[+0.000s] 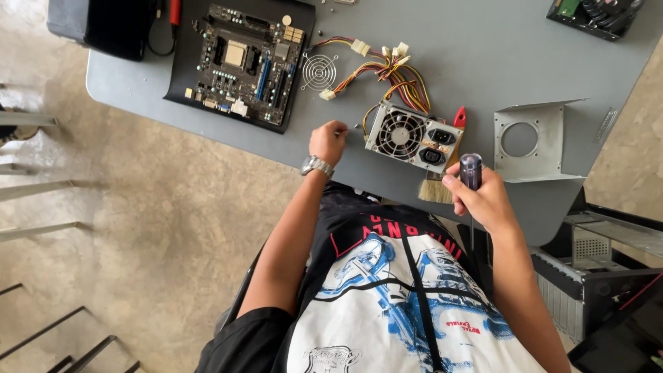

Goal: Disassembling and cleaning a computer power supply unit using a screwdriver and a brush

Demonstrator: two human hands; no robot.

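Counter (483,41): grey, matte, smooth-topped with rounded corners, carrying everything listed below.

Motherboard (242,62): flat, dark, densely studded board lying on a black mat at the far left.

Power supply unit (413,137): boxy bare-metal casing with a round fan grille, sitting near the counter's near edge, trailing a bundle of red, yellow and black wires (387,72) with pale plastic plugs.

Metal bracket (535,141): thin folded sheet, pale grey, with a round cut-out, lying to the right of the unit.

Brush (442,176): red handle, tan bristles, lying just beside the unit.

Left hand (328,141): curling closed over the counter just left of the unit, pinching something too small to identify; wristwatch (317,166) on the wrist.

Right hand (483,197): gripping a screwdriver (471,173) with a translucent dark handle, shaft pointing downward past the counter edge.

Risk, as judged: the unit is sitting close to the edge, so a tug on its wires could be sliding it off; small loose parts could be rolling away unnoticed.
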